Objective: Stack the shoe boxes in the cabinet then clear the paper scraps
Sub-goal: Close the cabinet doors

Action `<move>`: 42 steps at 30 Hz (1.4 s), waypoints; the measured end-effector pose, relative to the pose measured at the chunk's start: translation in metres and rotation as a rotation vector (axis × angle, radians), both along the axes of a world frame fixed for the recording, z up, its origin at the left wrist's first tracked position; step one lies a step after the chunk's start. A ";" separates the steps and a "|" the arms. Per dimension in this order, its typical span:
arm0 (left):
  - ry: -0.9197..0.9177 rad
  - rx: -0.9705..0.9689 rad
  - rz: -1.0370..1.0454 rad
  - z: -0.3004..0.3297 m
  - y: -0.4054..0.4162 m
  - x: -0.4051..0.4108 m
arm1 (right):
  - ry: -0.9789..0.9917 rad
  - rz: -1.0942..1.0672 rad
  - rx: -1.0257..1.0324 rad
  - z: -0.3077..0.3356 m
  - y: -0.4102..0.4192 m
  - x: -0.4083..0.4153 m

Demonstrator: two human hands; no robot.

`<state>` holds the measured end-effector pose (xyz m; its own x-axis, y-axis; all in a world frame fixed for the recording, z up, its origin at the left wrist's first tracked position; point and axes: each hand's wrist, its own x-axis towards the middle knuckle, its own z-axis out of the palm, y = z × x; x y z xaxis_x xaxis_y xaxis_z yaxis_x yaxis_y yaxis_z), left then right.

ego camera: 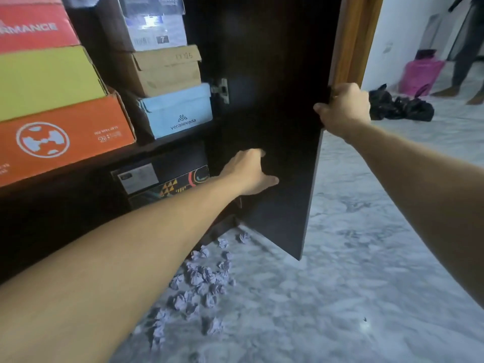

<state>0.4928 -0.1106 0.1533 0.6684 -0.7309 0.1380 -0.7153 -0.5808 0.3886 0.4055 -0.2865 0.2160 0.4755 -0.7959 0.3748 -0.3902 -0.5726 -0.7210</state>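
Shoe boxes fill the dark cabinet: an orange box [65, 137], a yellow box [47, 77] and a red box [34, 24] stacked at left; a light blue box [178, 111], a brown box [167, 72] and a white box [154, 30] stacked further in. A black patterned box [162, 179] sits on the lower shelf. My right hand [343, 108] grips the outer edge of the open cabinet door [275, 100]. My left hand [248, 171] lies flat against the door's inner face, fingers apart. Several crumpled paper scraps [201, 281] lie on the floor below.
The marble floor [353, 258] stretches to the right. Black plastic bags [400, 106] and a pink container [421, 72] lie beyond the door, near a wooden door frame [353, 40]. A person's legs [468, 61] stand at the far right.
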 end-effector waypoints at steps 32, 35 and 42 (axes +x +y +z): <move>-0.038 -0.515 0.216 -0.041 0.082 0.001 | -0.028 0.628 0.251 0.019 0.133 0.026; -0.069 -0.454 0.300 -0.040 0.111 0.016 | 0.007 0.613 0.091 0.018 0.150 0.057; -0.266 -0.428 0.501 -0.039 0.159 0.070 | -0.089 0.630 -0.141 0.042 0.206 0.139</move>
<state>0.5628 0.0481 0.1146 0.8138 -0.1900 0.5493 -0.5045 -0.7000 0.5054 0.5449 -0.0810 0.2579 0.7973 -0.3147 0.5150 0.1095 -0.7637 -0.6362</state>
